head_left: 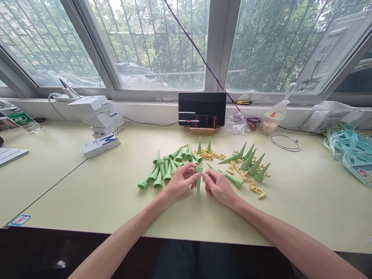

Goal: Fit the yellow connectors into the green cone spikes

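My left hand [180, 179] is closed on a green plastic cone spike [198, 185], held upright with its tip pointing down toward the table. My right hand [217, 187] is pinched against the spike's upper rim; what its fingers hold is too small to name. A pile of green spikes [162, 170] lies just left of my hands. More green spikes [252, 162] lie to the right. Small yellow plastic pieces [210, 155] are scattered behind my hands and among the right-hand spikes.
On the pale green table [87, 193] a stack of white boxes [100, 120] stands at back left. A dark tablet [202, 108] with a phone leans at the windowsill. A bagged cup [271, 120], a white cable [285, 141] and teal packaged items [354, 153] lie at right.
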Demonstrator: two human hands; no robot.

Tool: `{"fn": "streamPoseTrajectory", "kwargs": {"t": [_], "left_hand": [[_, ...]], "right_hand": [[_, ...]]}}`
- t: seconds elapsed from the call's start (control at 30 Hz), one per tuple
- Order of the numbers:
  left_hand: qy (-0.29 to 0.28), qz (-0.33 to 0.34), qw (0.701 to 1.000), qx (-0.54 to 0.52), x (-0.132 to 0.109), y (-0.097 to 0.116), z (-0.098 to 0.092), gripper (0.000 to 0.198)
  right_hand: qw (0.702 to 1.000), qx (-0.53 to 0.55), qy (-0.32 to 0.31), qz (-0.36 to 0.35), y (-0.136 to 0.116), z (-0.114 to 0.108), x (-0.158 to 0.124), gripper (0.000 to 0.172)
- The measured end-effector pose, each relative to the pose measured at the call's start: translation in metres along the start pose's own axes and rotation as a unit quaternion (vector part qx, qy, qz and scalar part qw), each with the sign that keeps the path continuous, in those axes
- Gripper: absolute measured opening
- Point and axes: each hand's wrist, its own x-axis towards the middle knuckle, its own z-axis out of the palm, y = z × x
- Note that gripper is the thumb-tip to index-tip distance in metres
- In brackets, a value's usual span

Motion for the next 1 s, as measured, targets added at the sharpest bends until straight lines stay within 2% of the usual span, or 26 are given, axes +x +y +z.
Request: {"fn": "streamPoseTrajectory", "kwargs": {"t": [0.43,0.63,0.8,0.9,1.0], "left_hand": [[-0.001,0.007,1.0,0.007,0.0011,-0.0018,-0.0014,0.029],[0.007,0.028,1.0,0.005,0.0009,-0.0007,-0.0008,0.028],[0.058,0.039,0.997,-0.035,0.0032,0.0032,-0.0032,0.026],[0.098,0.04,0.992,-0.072,0.0044,0.005,-0.006,0.026],[0.114,0.038,0.988,-0.099,0.005,0.0053,-0.0086,0.025]], "right_hand": [[1.0,-0.005,0.005,-0.011,-0.0011,0.0003,-0.0005,0.034],[0.999,0.051,0.005,-0.005,-0.0004,-0.0005,0.0019,0.036],[0.996,0.09,0.024,-0.012,-0.0004,0.0,0.0021,0.038],[0.997,0.071,0.02,-0.015,-0.0026,-0.0002,0.0007,0.039],[0.999,0.023,0.023,-0.023,-0.0044,-0.0015,-0.0006,0.038]]}}
